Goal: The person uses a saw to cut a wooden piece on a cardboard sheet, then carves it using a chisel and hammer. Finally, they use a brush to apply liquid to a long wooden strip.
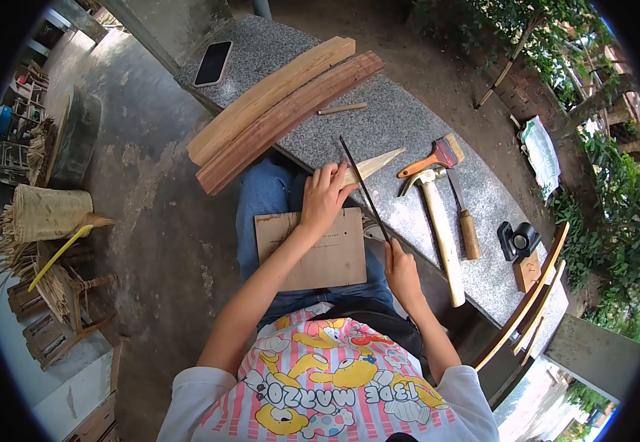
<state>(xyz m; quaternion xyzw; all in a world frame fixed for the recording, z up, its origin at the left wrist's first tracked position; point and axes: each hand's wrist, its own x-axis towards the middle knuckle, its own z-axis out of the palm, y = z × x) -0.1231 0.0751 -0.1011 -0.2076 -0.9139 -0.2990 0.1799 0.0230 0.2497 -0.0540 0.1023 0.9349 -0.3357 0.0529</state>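
Note:
My left hand [325, 193] presses a pale, pointed piece of wood [385, 160] against the edge of the stone tabletop. Its fingers are closed around the wide end, and the tip points away to the right. In my right hand [402, 274] is the near end of a long, thin, dark file [364, 188], which crosses over the pointed wood. Whether the blade has teeth is too small to tell. Across my lap, under my left forearm, lies a flat wooden board [312, 254] with small marks on it.
On the granite table [415, 125] lie two curved wooden pieces [283, 110], a phone [213, 63], a short stick [343, 108], a brush [434, 156], a hammer [441, 236] and a wood-handled blade [467, 228]. A black-and-wood tool [522, 250] and curved strips [537, 302] are at right.

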